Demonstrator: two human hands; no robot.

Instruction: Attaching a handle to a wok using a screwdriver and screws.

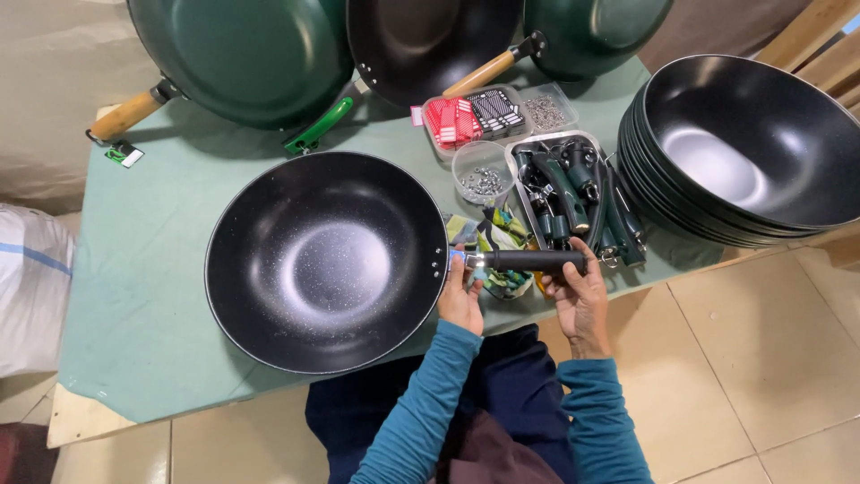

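Note:
A black speckled wok pan (327, 260) lies on the green cloth in front of me, its rim near the table's front edge. A dark handle (533, 260) runs to the right from the pan's rim. My left hand (460, 300) grips the joint where the handle meets the pan. My right hand (578, 296) is closed around the handle's far end from below. A patterned cloth (497, 235) lies under the handle.
A stack of black pans (743, 152) stands at the right. A metal tray of dark green handles (573, 193), a round cup of screws (484, 175) and a compartment box (497, 112) sit behind. Green woks with wooden handles (242, 54) lie at the back.

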